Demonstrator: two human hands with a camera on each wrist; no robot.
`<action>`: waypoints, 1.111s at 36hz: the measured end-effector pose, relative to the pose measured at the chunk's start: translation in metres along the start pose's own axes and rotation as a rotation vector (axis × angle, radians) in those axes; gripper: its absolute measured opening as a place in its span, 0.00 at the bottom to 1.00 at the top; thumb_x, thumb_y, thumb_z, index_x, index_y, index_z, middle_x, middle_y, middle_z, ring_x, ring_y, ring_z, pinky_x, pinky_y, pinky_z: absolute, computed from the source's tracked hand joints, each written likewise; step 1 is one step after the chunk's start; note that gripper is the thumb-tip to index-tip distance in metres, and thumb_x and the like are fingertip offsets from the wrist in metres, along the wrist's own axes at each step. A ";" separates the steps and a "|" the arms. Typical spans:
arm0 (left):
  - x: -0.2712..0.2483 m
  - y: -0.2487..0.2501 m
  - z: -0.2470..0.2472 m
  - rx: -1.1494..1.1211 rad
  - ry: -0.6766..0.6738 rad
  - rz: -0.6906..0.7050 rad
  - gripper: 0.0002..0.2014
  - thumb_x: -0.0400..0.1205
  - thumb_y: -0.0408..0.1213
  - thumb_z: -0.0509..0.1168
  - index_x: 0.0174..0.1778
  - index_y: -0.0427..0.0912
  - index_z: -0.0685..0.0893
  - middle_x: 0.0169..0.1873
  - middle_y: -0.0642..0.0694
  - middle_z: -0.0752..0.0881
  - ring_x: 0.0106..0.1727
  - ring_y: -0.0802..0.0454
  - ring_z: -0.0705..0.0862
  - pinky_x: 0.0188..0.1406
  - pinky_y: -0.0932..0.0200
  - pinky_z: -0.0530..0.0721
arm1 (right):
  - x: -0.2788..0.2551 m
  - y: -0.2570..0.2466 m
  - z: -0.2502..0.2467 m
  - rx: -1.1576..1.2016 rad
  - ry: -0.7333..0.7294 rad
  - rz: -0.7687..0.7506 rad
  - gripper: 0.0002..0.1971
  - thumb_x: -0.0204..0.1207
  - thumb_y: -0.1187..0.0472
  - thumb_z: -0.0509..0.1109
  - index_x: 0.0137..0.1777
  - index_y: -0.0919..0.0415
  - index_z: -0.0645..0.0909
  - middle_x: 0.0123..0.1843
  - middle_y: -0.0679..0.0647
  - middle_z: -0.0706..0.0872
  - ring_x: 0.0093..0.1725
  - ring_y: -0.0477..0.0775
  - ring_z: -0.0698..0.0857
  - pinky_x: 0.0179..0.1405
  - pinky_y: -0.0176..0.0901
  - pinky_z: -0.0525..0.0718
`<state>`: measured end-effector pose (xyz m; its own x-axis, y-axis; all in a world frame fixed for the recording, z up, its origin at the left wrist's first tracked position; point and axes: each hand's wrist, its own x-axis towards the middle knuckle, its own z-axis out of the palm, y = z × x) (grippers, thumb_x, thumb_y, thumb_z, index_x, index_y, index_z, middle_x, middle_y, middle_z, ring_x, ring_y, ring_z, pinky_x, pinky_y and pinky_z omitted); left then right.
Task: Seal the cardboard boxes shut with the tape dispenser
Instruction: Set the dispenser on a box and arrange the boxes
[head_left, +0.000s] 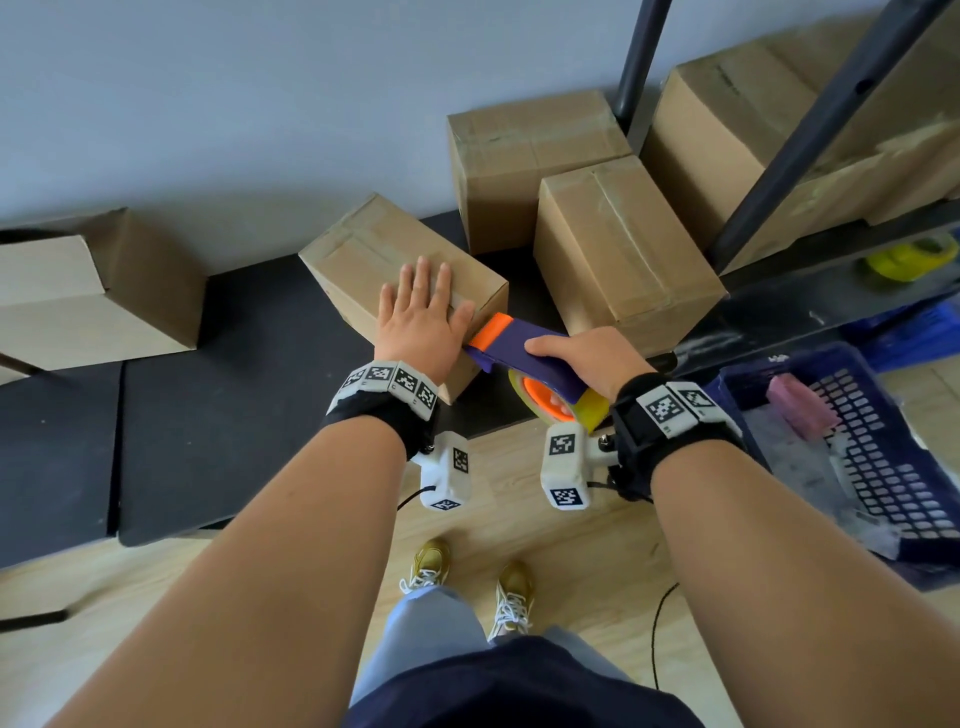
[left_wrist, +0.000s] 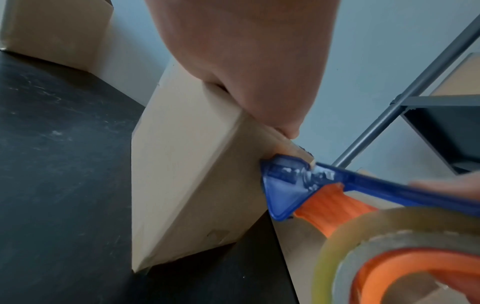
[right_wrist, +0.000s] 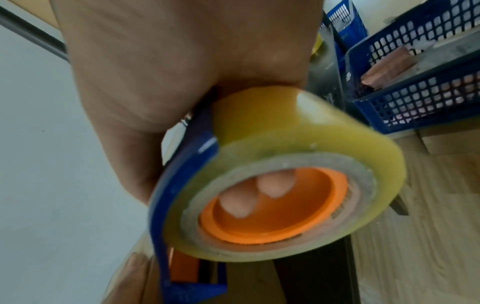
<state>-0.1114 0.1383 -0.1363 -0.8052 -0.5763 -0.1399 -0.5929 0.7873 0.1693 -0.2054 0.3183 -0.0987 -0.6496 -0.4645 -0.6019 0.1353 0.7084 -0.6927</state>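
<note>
A closed cardboard box (head_left: 358, 249) sits at an angle on the black bench (head_left: 218, 415). My left hand (head_left: 421, 312) lies flat on its lid near the front corner, fingers straight and spread. My right hand (head_left: 582, 358) grips the blue and orange tape dispenser (head_left: 524, 348), with fingertips (right_wrist: 275, 185) curled into the orange hub of the clear tape roll (right_wrist: 280, 170). In the left wrist view the dispenser's blue nose (left_wrist: 283, 185) touches the box (left_wrist: 187, 185) at the upper edge of its side, just under my left thumb (left_wrist: 259, 82).
Two more closed boxes (head_left: 613, 244) (head_left: 524, 156) stand behind on the right, and another box (head_left: 78, 291) stands at left. A grey metal shelf frame (head_left: 810, 140) holds boxes and a yellow tape roll (head_left: 909, 257). A blue plastic crate (head_left: 857, 457) sits on the wooden floor at right.
</note>
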 end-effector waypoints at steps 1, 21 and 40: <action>0.000 0.000 0.000 0.003 -0.002 0.000 0.31 0.88 0.57 0.39 0.86 0.49 0.43 0.85 0.47 0.40 0.84 0.49 0.37 0.83 0.47 0.36 | 0.001 -0.001 0.001 0.016 0.013 0.007 0.34 0.56 0.35 0.80 0.47 0.68 0.87 0.46 0.66 0.91 0.50 0.67 0.90 0.61 0.66 0.87; -0.001 0.001 -0.002 0.001 -0.022 0.000 0.32 0.87 0.59 0.37 0.85 0.49 0.42 0.85 0.47 0.39 0.84 0.49 0.36 0.83 0.47 0.35 | 0.004 -0.007 0.007 0.087 0.052 0.165 0.15 0.74 0.49 0.77 0.40 0.62 0.82 0.33 0.55 0.87 0.28 0.49 0.84 0.25 0.38 0.77; -0.004 0.011 0.002 0.132 0.002 0.011 0.34 0.87 0.59 0.41 0.85 0.49 0.38 0.84 0.41 0.37 0.84 0.38 0.36 0.82 0.41 0.38 | -0.018 -0.009 -0.010 0.094 0.074 0.190 0.19 0.74 0.49 0.78 0.42 0.68 0.85 0.37 0.63 0.91 0.36 0.61 0.90 0.42 0.47 0.89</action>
<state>-0.1147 0.1500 -0.1359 -0.8118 -0.5676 -0.1368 -0.5772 0.8156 0.0411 -0.2028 0.3259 -0.0779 -0.6587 -0.2843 -0.6967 0.3278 0.7250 -0.6058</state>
